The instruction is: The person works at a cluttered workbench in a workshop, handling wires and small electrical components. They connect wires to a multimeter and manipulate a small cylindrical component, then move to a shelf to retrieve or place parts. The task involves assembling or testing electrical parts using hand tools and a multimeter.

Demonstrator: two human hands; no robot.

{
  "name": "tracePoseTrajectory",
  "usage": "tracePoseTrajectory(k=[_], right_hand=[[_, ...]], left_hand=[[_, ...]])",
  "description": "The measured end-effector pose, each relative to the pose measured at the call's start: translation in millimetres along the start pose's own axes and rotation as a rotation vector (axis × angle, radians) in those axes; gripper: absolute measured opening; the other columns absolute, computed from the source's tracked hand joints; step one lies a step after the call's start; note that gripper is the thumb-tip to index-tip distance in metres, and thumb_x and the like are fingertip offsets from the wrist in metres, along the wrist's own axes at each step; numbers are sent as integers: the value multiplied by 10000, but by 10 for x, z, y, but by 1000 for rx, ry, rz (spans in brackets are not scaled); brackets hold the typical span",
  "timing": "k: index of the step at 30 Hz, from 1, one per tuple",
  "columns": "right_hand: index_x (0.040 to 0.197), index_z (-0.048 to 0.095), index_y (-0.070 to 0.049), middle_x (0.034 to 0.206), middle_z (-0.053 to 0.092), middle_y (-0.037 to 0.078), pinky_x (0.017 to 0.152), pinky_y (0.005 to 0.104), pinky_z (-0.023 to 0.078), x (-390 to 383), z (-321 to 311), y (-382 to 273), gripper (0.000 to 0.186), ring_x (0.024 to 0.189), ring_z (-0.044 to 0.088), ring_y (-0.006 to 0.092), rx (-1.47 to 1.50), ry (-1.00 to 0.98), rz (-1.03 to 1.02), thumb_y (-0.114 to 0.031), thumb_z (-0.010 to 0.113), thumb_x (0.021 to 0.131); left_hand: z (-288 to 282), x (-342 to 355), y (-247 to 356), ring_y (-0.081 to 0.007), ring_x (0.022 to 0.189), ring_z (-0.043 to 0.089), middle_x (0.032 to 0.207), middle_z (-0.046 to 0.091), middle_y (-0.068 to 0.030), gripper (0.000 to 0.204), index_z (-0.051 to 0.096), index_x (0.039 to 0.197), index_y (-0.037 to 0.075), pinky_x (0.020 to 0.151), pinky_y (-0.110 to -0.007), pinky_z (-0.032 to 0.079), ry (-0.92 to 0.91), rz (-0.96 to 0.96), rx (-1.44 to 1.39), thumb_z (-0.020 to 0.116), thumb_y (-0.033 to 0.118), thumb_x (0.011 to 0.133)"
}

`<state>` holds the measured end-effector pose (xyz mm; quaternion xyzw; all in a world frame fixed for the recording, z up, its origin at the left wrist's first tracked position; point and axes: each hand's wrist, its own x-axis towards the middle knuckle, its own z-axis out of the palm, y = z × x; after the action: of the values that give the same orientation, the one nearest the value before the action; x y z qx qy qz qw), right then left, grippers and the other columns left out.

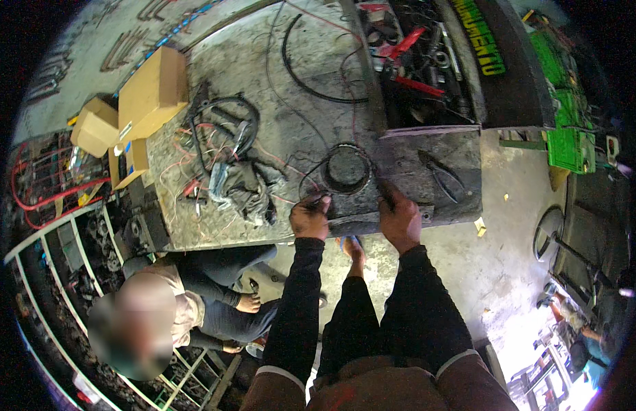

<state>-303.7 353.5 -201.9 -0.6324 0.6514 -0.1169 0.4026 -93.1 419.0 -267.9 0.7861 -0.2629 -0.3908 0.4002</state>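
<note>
A dark round part (347, 171) with a ridged rim lies near the bench's front edge, between my two hands. My left hand (310, 218) is closed at its near left side, fingers pinched by a thin dark cable (301, 179) that curves around the part. Right of the part, my right hand (401, 218) has its fingers drawn together and pointing away from me. What its blackened fingertips grip, if anything, I cannot make out. Pliers (443, 177) with spread handles rest to the right. A crumpled dark cloth (244, 195) lies to the left.
The worn bench (304, 103) also carries tangled wires (201, 154), a black hose (290, 65) and cardboard boxes (150, 89). An open tool box (421, 123) stands at the back right. A seated person (188, 294) is close on the left, beside a metal rack (54, 274).
</note>
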Motion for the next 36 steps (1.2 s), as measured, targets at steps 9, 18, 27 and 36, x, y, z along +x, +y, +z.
tracePoseTrajectory(k=[9,18,27,36], right_hand=[[1281,656,-87,1084,711,218,813,489,557,16,-40,-51,362,958,681,431,65,28,-47,-189,613,936],[1346,632,-85,1120,723,220,902,416,544,48,-20,0,438,1054,706,360,100,12,-15,-141,630,912],[1310,655,-130,986,721,223,748,532,541,26,-80,-126,372,859,683,445,-10,-38,-6,-260,617,963],[1223,681,-110,903,698,224,731,530,538,16,83,212,358,821,668,446,-166,49,-131,-280,616,915]], left_hand=[[47,-98,344,-206,816,708,907,770,-88,258,758,972,4,840,-321,537,37,-92,130,819,196,811],[10,-119,483,-392,940,597,959,689,-164,239,725,931,51,861,-495,477,80,341,557,743,275,848],[15,-62,346,-389,915,590,943,665,-149,146,674,968,63,822,-471,477,138,603,470,716,170,877],[51,-8,199,-430,936,632,1039,662,-213,354,627,1192,38,814,-481,522,166,624,429,747,152,879]])
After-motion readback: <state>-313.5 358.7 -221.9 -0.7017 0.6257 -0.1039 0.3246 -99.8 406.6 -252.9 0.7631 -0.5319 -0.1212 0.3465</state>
